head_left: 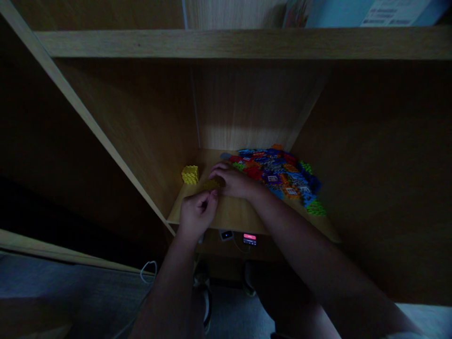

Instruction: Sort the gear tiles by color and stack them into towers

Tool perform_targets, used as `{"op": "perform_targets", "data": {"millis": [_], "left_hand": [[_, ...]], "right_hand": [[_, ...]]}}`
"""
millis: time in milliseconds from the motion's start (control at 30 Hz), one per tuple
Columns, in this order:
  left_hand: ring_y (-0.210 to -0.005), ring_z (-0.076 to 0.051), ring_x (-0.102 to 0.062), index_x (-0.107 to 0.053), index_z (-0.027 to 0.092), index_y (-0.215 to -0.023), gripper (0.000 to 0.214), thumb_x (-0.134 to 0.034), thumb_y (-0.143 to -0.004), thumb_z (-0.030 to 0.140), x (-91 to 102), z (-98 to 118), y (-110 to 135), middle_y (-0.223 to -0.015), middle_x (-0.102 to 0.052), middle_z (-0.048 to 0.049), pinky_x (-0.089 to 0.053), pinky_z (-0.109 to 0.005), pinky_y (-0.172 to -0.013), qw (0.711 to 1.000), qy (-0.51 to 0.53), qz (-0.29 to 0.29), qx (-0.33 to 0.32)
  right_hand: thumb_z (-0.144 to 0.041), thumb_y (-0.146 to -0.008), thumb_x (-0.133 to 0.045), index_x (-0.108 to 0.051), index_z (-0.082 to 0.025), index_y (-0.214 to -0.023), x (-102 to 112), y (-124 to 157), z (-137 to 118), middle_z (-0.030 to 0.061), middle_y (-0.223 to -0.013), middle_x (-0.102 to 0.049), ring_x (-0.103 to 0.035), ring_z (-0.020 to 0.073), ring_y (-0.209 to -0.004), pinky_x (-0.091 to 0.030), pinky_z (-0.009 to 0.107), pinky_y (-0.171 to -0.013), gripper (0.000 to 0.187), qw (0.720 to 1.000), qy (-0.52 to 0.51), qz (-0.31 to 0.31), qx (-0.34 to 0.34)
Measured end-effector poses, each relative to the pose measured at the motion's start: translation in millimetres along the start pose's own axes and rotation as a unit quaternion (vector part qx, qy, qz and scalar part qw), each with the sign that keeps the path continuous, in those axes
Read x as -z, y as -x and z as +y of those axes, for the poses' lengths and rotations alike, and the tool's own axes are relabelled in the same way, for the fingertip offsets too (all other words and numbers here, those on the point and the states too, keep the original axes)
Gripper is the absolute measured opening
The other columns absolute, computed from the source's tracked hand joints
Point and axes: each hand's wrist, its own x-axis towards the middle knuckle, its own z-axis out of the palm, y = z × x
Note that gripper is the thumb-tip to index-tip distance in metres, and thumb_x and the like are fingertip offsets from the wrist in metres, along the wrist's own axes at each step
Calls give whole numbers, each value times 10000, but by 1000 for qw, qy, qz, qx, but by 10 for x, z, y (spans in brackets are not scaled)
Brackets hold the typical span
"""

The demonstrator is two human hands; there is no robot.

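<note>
My left hand (198, 212) is closed, its thumb and curled fingers pinching the near edge of a yellow plastic building tile (212, 184). Around the far and right side of this tile curl the fingers of my right hand (231, 181). Both hands partly cover the tile, and the dim light blurs its details. To the left, a yellow cube of interlocking tiles (190, 174) stands on the wooden shelf (233, 214). A pile of colourful plastic tiles (271, 169), in blue, red, orange, green and purple, lies right of my right hand.
Wooden side walls and an upper shelf edge (226, 44) enclose the workspace. A blue box (353, 14) sits above. Below the shelf are a lit phone (249, 239) and a small device with a dark screen (226, 235). A white cable (148, 270) hangs lower left.
</note>
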Motion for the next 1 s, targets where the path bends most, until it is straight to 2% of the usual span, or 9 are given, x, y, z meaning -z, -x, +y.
{"op": "perform_targets", "data": {"millis": [100, 233, 333, 433, 567, 767, 867, 1000], "left_hand": [[-469, -90, -277, -340, 209, -589, 510, -585, -1026, 303, 29, 15, 29, -524, -296, 67, -217, -271, -493, 999, 6, -9, -44], [-466, -89, -299, -336, 209, -610, 480, -590, -1014, 259, 41, 9, 53, -528, -300, 70, -223, -275, -510, 997, 9, -19, -80], [-473, -88, -307, -338, 208, -618, 472, -597, -1011, 241, 34, -13, 62, -538, -304, 72, -229, -272, -517, 996, 12, -25, -82], [-479, -88, -307, -335, 207, -622, 475, -600, -1013, 251, 26, -28, 66, -544, -300, 72, -226, -272, -519, 997, 6, -29, -71], [-469, -81, -297, -334, 206, -621, 476, -592, -1019, 249, 17, -17, 56, -546, -284, 77, -221, -266, -508, 997, 13, -27, -71], [-466, -77, -298, -327, 207, -626, 469, -593, -1012, 225, 19, 16, 39, -549, -270, 81, -219, -256, -500, 996, 9, -26, -80], [-467, -76, -307, -335, 206, -633, 461, -592, -1015, 220, 21, 26, 38, -551, -282, 81, -227, -254, -503, 996, 5, -30, -81], [-462, -75, -300, -327, 207, -632, 466, -587, -1018, 218, 0, 22, 35, -546, -288, 81, -227, -254, -497, 995, 15, -32, -89]], "right_hand": [[-322, -813, -895, -723, -202, -1267, 31, 21, 59, 127, -1344, -686, -621, 291, -1294, -484, 448, -1126, 499, 999, 25, -35, -15], [-319, -832, -879, -737, -227, -1275, 48, 32, 77, 100, -1303, -741, -652, 287, -1257, -491, 440, -1102, 474, 998, 22, -60, -21], [-255, -820, -874, -708, -227, -1323, 65, 32, 65, 83, -1278, -759, -679, 258, -1215, -511, 402, -1065, 531, 998, -4, -51, -26], [-251, -809, -885, -718, -220, -1286, 81, 33, 68, 73, -1196, -779, -711, 241, -1130, -533, 379, -1009, 506, 998, -3, -37, -52], [-256, -792, -902, -711, -220, -1283, 108, 46, 107, 78, -1233, -771, -711, 234, -1160, -538, 378, -1022, 528, 996, -26, -39, -71], [-155, -800, -839, -714, -207, -1193, 133, 69, 121, 61, -1196, -778, -728, 207, -1119, -548, 345, -1000, 416, 993, -69, -52, -76], [-148, -794, -818, -685, -207, -1170, 118, 69, 124, 53, -1161, -761, -718, 200, -1073, -555, 330, -947, 403, 995, -55, -15, -83], [-277, -815, -829, -627, -211, -1133, 81, 25, 128, 56, -1124, -726, -698, 202, -979, -565, 339, -861, 382, 989, -50, 104, -92]]}}
